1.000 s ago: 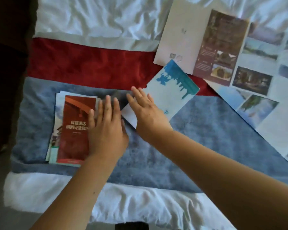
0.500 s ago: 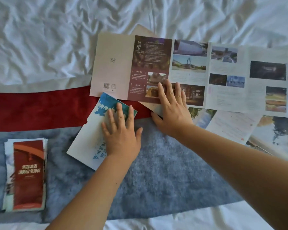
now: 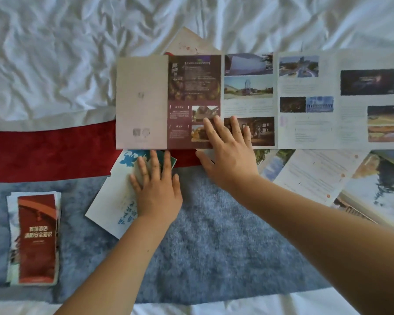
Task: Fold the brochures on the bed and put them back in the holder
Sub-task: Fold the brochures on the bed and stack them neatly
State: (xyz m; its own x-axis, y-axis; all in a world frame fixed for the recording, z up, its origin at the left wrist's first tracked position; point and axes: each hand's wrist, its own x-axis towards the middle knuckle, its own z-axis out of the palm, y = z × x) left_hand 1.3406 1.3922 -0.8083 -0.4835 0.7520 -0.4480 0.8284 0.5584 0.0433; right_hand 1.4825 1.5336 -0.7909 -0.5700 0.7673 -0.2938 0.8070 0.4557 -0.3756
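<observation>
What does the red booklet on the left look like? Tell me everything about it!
The red booklet is a tall, narrow folded paper brochure. Its cover is dark red with a lighter orange-red curved band near the top and pale Chinese lettering across the middle. It lies flat, face up, on top of a small stack of other folded brochures whose pale edges peek out around it. The stack sits on the grey-blue blanket, at the left. Neither hand touches it.

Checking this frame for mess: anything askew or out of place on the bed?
Yes. The white-and-blue brochure under the left hand lies diagonally, its top corner tucked beneath the long unfolded brochure. More open sheets overlap crookedly at right.
</observation>
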